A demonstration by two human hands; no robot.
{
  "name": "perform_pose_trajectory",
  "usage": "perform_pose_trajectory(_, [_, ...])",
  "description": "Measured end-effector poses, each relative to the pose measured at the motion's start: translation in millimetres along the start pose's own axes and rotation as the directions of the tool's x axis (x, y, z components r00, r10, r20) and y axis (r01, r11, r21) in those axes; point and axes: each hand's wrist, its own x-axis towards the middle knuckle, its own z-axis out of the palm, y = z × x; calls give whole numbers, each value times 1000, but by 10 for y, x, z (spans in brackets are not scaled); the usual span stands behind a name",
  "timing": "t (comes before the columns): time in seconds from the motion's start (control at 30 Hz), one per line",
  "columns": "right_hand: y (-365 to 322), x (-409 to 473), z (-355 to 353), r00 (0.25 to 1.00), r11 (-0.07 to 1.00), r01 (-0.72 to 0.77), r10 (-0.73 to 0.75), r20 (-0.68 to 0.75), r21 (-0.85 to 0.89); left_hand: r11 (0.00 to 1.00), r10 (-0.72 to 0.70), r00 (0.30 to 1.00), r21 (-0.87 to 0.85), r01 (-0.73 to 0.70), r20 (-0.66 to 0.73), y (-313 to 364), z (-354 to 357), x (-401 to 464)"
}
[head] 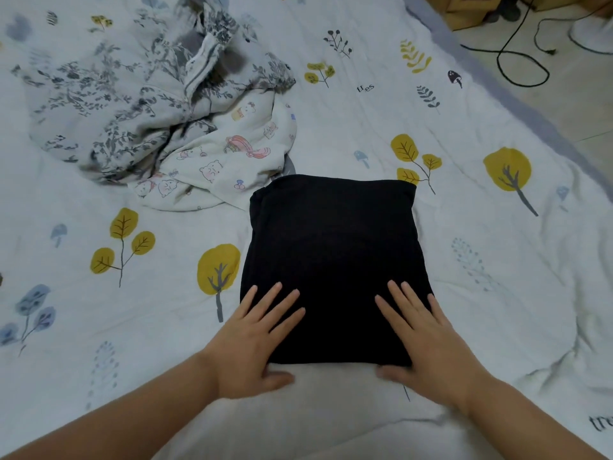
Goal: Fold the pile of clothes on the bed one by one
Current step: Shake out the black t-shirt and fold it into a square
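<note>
**On the bed, a black fold gets its last press**

Near the bed's [464,244] front edge lies the folded black garment [335,260]. Left hand [255,340] and right hand [428,340] rest flat on its near corners — fingers straight, gripping nothing. Smoothing outward from the middle should keep the edges square. Behind, the unfolded pile [159,121] waits — how many pieces it holds is hard to tell, and the black garment's type is hidden by its folds.

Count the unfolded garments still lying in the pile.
2 show: a grey floral garment at the far left, and a cartoon-print one just below it, beside the folded black garment. More may lie hidden underneath.
</note>
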Motion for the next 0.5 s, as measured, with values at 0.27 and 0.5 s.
perform_pose_trajectory(0.27, [-61, 48, 9, 972, 997, -56, 42, -230, -54, 988, -155, 986, -3, 155, -58, 37, -25, 35])
perform_pose_trajectory(0.5, [-84, -178, -128, 930, 992, 64, -99, -354, -107, 999, -33, 996, -41, 30, -85, 110, -269, -269])
